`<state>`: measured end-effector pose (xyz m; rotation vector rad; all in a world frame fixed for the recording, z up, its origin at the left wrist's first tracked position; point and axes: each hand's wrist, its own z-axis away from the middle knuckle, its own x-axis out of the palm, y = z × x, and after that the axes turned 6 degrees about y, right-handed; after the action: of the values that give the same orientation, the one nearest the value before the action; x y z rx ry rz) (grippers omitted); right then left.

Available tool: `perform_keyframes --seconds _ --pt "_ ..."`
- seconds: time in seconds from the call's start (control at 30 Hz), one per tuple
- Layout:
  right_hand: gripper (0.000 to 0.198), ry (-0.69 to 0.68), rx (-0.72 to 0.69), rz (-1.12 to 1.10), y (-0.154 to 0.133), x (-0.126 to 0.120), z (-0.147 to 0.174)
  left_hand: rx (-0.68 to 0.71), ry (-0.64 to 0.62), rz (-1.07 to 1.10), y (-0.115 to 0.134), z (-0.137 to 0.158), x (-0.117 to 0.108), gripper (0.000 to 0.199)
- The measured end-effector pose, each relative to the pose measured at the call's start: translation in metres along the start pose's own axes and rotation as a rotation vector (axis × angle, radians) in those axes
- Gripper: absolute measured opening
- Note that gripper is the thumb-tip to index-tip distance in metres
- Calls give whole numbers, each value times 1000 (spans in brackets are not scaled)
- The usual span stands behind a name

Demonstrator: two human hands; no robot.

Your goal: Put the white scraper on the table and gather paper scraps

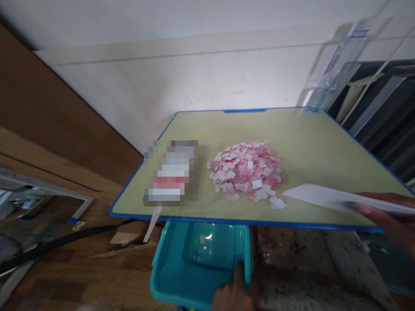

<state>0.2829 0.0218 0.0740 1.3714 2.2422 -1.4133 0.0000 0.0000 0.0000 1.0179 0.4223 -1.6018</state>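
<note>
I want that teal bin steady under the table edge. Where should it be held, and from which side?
Grip the teal bin by its near right rim, from above and the person's side, where the left hand already sits with thumb over the wall. The thin upright rim suits a pinch; the far rim lies under the table.

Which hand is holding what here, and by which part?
Right hand grips the white paper sheet at its near right end. Left hand holds the teal plastic bin by its near rim.

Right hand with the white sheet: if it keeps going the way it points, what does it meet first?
Likely the pile of pink and white paper scraps: the right hand aims the flat white sheet leftward across the yellow-green table; depth uncertain.
</note>
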Motion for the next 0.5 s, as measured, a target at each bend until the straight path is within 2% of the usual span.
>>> perform_keyframes --seconds 0.03,0.1,0.33,0.5 --pt "18 5 -15 2 -3 1 0 39 -14 26 0 0 -2 44" --pt "16 14 -14 0 -5 3 3 101 46 83 -1 1 -8 47" --pt "13 86 98 9 0 10 20 108 99 61 0 5 -10 45" --pt "11 160 62 -16 -2 13 26 136 191 44 -2 4 -4 39"
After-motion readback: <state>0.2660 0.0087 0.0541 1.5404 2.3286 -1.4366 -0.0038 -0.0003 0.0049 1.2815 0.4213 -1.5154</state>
